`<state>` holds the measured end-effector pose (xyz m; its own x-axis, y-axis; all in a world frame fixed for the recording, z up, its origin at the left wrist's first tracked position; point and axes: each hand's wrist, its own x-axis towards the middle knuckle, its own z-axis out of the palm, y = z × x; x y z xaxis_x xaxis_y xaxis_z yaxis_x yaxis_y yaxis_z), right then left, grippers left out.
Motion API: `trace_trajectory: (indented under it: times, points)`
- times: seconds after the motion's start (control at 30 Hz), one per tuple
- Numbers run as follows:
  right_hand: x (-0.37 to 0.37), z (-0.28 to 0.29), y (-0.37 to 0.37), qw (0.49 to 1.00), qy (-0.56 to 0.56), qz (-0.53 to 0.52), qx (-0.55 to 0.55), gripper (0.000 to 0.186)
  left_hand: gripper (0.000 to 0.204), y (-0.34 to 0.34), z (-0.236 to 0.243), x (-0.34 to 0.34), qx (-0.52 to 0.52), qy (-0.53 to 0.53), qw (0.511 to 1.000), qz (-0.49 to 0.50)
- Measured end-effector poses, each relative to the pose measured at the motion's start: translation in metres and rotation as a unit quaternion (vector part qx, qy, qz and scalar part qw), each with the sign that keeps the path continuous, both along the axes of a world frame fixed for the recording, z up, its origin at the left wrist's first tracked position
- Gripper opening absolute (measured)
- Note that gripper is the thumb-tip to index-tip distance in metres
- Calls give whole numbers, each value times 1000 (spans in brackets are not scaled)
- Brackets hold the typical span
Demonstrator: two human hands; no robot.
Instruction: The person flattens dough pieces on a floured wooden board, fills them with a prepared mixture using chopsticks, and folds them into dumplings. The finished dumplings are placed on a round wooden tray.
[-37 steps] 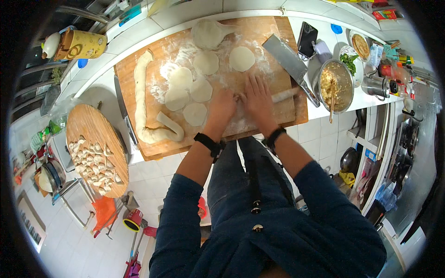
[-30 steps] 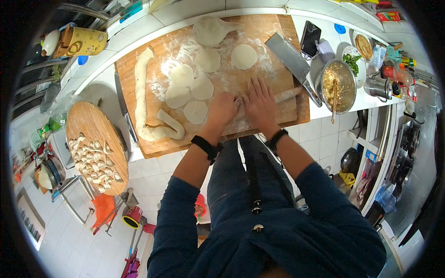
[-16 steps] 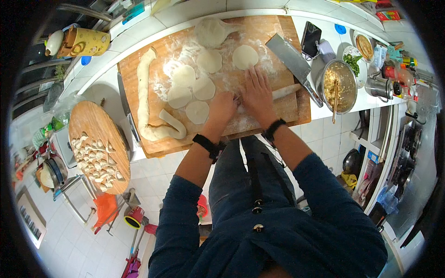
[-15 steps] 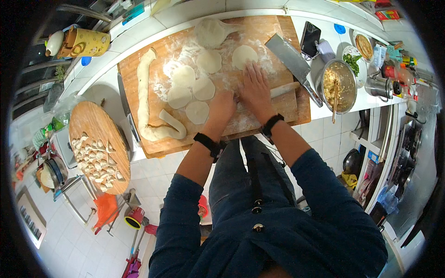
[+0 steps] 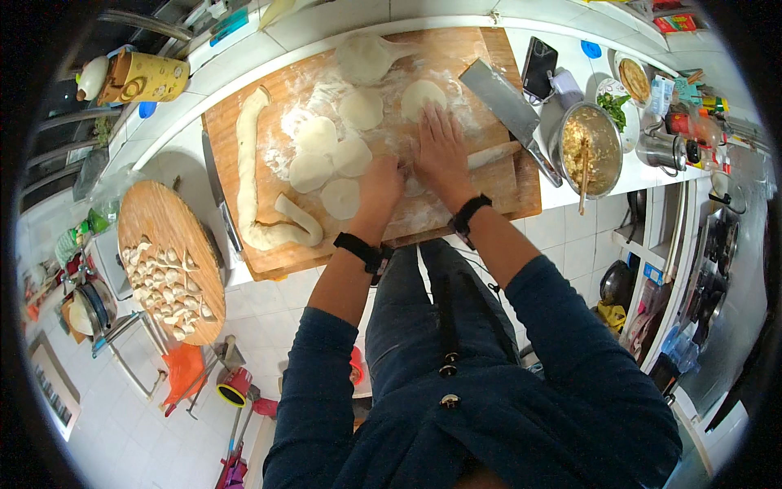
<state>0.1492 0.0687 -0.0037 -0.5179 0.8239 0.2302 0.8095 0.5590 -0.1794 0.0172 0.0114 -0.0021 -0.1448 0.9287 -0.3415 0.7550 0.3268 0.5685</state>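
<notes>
My left hand (image 5: 383,183) is closed at the middle of the floured wooden board (image 5: 501,98); what its fingers grip is hidden. My right hand (image 5: 440,155) lies flat with stretched fingers across the pale rolling pin (image 5: 489,157), its fingertips reaching the lower edge of a dough round (image 5: 417,96). Beneath the hands a pale piece of dough (image 5: 414,186) partly shows. Several other rounds (image 5: 312,171) lie left of and behind the hands, and a long, bent dough rope (image 5: 248,179) runs down the board's left side.
A cleaver (image 5: 505,102), black phone (image 5: 538,69), steel bowl of chopped filling with chopsticks (image 5: 595,163) and plate of greens (image 5: 611,114) are on the right. A knife (image 5: 216,179) and oval board (image 5: 155,212) holding several small dumplings are left; a yellow holder (image 5: 151,77) stands behind.
My right hand has moved forward, away from my body, so its fingertips now reach the dough round. My left hand has shifted slightly and stays closed.
</notes>
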Motion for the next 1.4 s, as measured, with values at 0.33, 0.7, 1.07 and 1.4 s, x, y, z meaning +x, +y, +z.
trace_trajectory:
  times: [0.33, 0.7, 1.07, 1.4]
  points:
    - [11, 15, -20, 995, -8, -12, -98, 55, 21, -8, 6, 1, -41, -31, 998, -32]
    - [40, 20, -62, 992, 2, -12, -123, 54, 23, -18, 2, -6, 22, -79, 997, 15]
    - [43, 31, -76, 994, 5, -9, -106, 54, 26, -10, -3, -13, 6, -67, 996, 58]
    - [8, 11, -21, 998, 25, -15, -60, 51, 24, 5, 5, -8, 18, -37, 999, 29]
